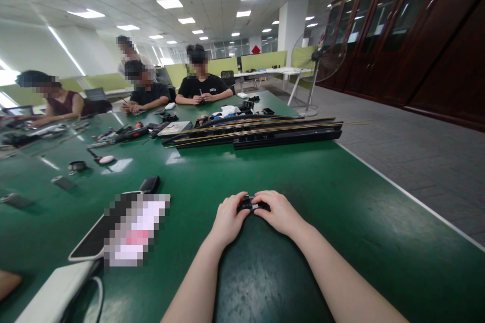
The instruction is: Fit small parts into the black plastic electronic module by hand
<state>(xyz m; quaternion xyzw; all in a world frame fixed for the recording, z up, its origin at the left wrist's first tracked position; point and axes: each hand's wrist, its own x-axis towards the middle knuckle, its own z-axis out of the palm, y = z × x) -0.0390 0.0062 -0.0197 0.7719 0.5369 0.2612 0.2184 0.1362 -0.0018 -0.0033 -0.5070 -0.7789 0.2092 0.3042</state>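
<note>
Hands at work: two, the left hand (228, 214) and the right hand (278, 212), side by side, thumbs and fingers pinching one object from opposite ends.
Held object: one small, dark part with light grey pieces (248, 205), between the fingertips, low above or on the table; contact with the tabletop cannot be told.
People across the table: four, three seated and one behind them; a bit of another person's arm (8, 282) enters at lower left.
Grey cylinders: two, one (63, 182) near the other (15, 201), at left.
Tabletop: broad, glossy green surface (341, 202) with lamp reflections.
Room: grey carpet (401, 126), dark red-brown wooden cabinets with glass panes (379, 35), yellow-green partitions (265, 60), one standing fan (316, 55).
Beyond the hands: long black bars (288, 139) under thin golden rods (261, 128), well apart from the hands.
Left of the hands: dark flat panel with pale rim (94, 234), partly covered by a pixelated pink-and-white patch; white flat case (56, 290) and grey cable (100, 295) nearer.
In the way: fingers hide much of the held part.
</note>
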